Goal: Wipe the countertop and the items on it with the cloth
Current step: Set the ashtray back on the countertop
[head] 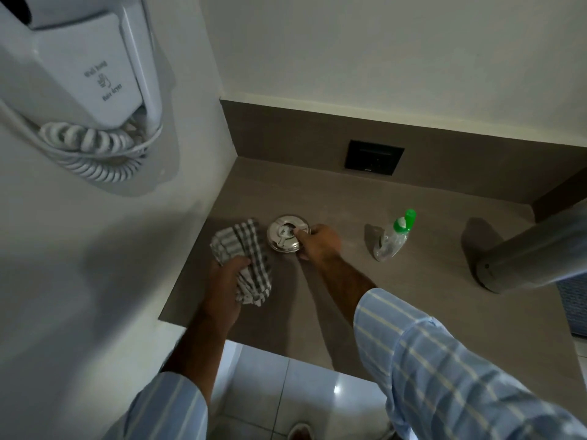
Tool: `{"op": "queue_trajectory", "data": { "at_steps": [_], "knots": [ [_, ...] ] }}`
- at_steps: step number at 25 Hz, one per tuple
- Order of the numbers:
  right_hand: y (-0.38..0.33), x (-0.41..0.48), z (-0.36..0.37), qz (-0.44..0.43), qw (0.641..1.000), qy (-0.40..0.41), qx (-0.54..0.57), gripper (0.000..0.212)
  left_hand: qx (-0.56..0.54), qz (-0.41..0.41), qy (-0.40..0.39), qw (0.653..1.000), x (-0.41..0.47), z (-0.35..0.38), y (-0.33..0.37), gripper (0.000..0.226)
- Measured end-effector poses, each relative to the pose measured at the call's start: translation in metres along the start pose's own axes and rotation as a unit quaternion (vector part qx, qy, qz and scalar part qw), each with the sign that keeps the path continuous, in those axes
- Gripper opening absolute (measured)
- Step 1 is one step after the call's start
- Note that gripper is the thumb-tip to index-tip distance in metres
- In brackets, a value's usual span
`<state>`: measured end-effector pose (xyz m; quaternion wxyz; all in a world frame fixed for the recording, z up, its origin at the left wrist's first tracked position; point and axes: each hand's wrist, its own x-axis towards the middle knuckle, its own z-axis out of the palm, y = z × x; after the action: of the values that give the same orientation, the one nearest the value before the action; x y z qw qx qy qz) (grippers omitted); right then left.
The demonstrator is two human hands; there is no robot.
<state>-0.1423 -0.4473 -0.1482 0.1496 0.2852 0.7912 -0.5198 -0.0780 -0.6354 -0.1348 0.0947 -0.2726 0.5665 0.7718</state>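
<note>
A checked grey-and-white cloth (246,249) lies bunched on the brown countertop (397,300) near its left edge. My left hand (227,281) grips the cloth's near end. Right beside the cloth sits a round shiny metal dish (282,236). My right hand (319,244) holds the dish by its right rim, fingers curled over the edge. A small clear plastic bottle with a green cap (395,235) stands tilted further right, apart from both hands.
A wall-mounted hair dryer (82,74) with a coiled cord hangs at upper left. A grey metal cylinder (533,249) lies at the right. A black wall plate (374,157) is set in the backsplash. White floor tiles show below the counter's front edge.
</note>
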Motion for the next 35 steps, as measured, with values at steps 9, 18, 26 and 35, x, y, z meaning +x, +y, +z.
{"op": "queue_trajectory", "data": {
  "at_steps": [9,18,26,35],
  "knots": [
    [-0.097,-0.11,-0.105,-0.109,0.981,-0.137,0.082,0.084,0.136,0.014,-0.24,0.961,-0.063,0.067,0.098,0.035],
    [-0.123,-0.213,-0.368,-0.23,0.945,0.104,0.208,0.035,0.075,0.076,-0.37,0.923,-0.168,0.26,0.174,0.028],
    [0.033,-0.263,-0.586,-0.166,0.896,0.298,0.283,0.023,0.133,0.124,-0.438,0.88,-0.296,0.487,0.058,0.014],
    [0.296,-0.084,-0.663,0.071,0.958,0.263,0.087,0.031,0.425,0.088,-0.313,0.845,-0.211,0.617,-0.217,0.028]
  ]
}}
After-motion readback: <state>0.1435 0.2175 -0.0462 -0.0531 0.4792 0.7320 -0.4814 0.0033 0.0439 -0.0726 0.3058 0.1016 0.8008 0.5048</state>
